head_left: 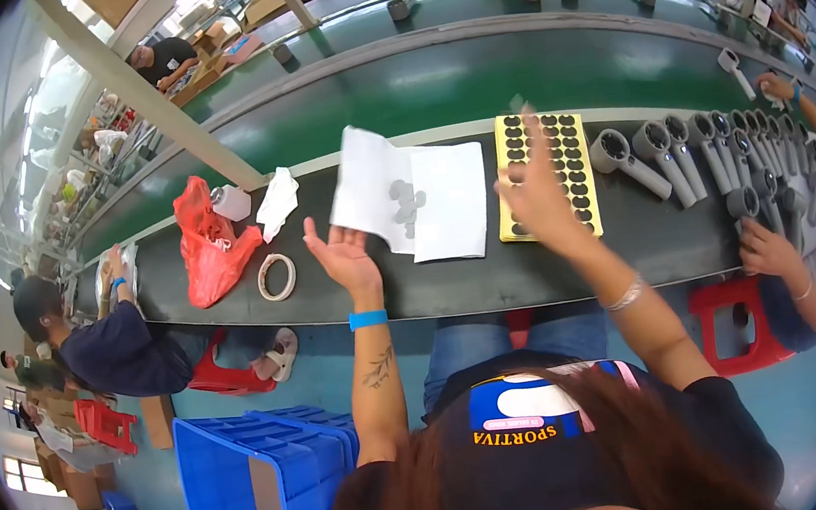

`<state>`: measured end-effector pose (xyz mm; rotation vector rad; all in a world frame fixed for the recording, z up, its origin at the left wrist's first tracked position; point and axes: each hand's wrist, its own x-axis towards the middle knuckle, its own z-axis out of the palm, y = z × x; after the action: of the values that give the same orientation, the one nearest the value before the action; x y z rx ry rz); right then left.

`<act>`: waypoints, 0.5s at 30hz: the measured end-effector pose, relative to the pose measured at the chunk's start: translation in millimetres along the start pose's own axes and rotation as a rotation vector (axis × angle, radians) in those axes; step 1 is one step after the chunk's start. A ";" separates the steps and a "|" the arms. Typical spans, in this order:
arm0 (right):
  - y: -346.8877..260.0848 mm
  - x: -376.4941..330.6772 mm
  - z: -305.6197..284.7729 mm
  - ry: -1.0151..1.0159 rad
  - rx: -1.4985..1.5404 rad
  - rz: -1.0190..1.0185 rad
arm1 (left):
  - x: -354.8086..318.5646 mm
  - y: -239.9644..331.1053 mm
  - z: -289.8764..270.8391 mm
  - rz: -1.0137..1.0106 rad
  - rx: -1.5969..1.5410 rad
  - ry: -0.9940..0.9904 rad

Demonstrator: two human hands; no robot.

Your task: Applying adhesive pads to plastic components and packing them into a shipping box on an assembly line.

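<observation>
My left hand (346,260) is turned palm up with the thumb spread, its fingertips at the lower edge of a raised white paper sheet (365,184). A second white sheet (452,200) lies flat beside it. Grey rounded patches (406,205) show where the two sheets meet. Over a yellow sheet (515,226) with rows of black oval pads (574,162), my right hand (539,195) stretches out its index finger, thumb apart. A small translucent piece (517,101) shows by that fingertip; whether it sticks there I cannot tell.
To the left lie a red plastic bag (211,247), a tape roll (277,277), a white bottle (232,203) and a crumpled white cloth (277,204). Several grey handheld devices (664,160) line the right side. Beyond runs a green conveyor belt (389,91). Co-workers sit at both sides.
</observation>
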<state>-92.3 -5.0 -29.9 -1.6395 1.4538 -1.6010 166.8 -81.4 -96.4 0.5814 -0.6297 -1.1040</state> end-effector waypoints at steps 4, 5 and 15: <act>39.0 -13.7 65.6 -0.046 -0.243 -0.057 | 33.5 -14.0 -18.9 -0.085 0.453 -0.226; 34.3 -11.4 76.4 -0.043 -0.336 -0.095 | 44.7 -22.9 -25.2 0.028 0.795 -0.366; 60.5 7.2 97.4 0.163 -0.023 0.038 | 62.8 -60.3 -11.5 -0.199 1.099 -0.526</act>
<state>-28.5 -67.5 -102.1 -1.5145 1.5794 -1.7366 157.2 -159.2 -136.0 1.3215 -1.7003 -1.0336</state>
